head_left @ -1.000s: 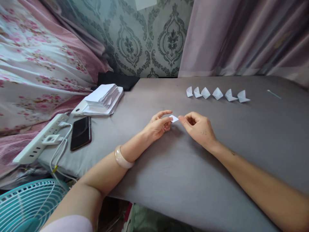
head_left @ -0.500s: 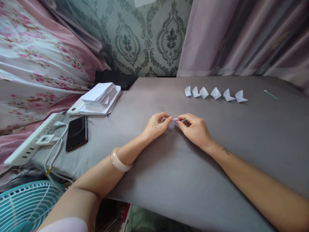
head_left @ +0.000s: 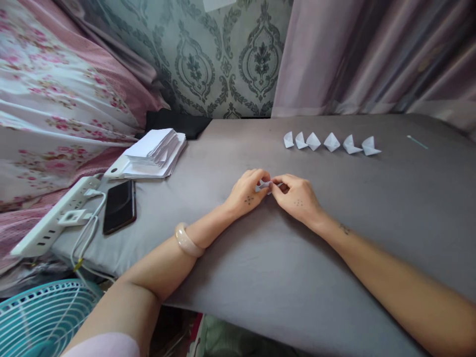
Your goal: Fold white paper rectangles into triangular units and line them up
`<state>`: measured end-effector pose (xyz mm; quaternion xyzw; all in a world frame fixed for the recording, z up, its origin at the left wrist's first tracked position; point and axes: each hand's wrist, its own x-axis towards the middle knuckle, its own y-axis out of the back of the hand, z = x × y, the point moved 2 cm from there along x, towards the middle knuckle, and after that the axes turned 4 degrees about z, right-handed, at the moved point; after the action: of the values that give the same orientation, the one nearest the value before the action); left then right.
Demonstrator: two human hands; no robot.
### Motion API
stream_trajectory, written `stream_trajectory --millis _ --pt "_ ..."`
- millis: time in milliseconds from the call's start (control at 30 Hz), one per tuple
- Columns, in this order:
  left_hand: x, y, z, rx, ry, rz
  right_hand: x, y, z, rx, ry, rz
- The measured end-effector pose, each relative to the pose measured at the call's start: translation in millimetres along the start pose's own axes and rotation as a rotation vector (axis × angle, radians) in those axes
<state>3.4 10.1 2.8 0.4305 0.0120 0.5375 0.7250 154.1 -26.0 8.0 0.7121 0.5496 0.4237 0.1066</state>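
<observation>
A small piece of folded white paper (head_left: 263,185) is pinched between my two hands over the middle of the grey surface. My left hand (head_left: 248,191), with a pale bangle (head_left: 187,240) on its wrist, curls its fingers around the paper's left side. Thumb and fingertips of my right hand (head_left: 296,196) close on its right end. Fingers cover much of the paper, so its exact shape is hidden. Beyond my right hand, several folded white paper pieces (head_left: 331,142) stand in a row.
To the left lies a stack of white paper (head_left: 150,153), with a dark phone (head_left: 119,207) nearer me. A white power strip (head_left: 55,218) with cables runs along the left edge, above a blue fan (head_left: 40,320). A thin cotton swab-like stick (head_left: 417,142) lies far right.
My left hand has shifted right and turned, its fingers now arched over the paper. More of the white paper shows between the hands. My right hand has barely moved.
</observation>
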Motion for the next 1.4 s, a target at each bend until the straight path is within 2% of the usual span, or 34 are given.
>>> stream_trajectory --millis 667,1133,1267,1400 --pt "2.8 -4.2 6.6 -0.108 -0.007 0.036 4.3 0.9 -4.9 -0.010 -0.227 -0.017" --pt "-1.6 1.9 -3.4 -0.262 0.172 -0.052 1.1 0.2 17.5 0.150 -0.334 -0.087" --pt "-2.5 4.6 -3.7 -0.233 0.195 -0.097 1.6 2.0 17.5 0.132 -0.303 -0.110" --pt "-3.1 6.9 -0.1 -0.137 0.118 -0.129 1.3 3.9 15.0 0.057 -0.094 -0.138"
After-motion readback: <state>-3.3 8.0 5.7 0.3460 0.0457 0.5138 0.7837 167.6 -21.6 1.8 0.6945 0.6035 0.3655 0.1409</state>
